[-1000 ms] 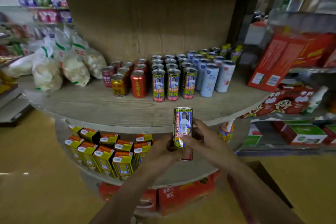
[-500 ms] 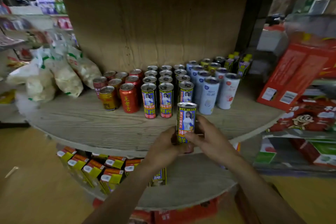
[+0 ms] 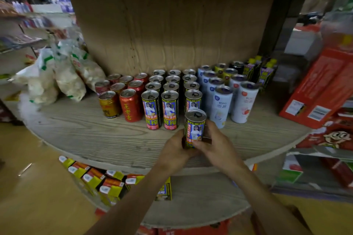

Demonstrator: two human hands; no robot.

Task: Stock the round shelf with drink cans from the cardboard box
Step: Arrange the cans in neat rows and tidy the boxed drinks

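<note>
Head view: you hold the can [image 3: 194, 127] upright over the front of the round shelf [image 3: 91, 139], just before the matching cans [image 3: 170, 109]. Your left hand [image 3: 174, 149] grips its lower left side. Your right hand [image 3: 216, 145] curls round its right.

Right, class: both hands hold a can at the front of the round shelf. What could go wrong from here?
The held can is close to the front can of the right-hand column; a push could topple that row.
The right hand is beside the pale Rio can and might knock it over.
The left hand helps hide the held can's base, so it may land tilted.
</note>
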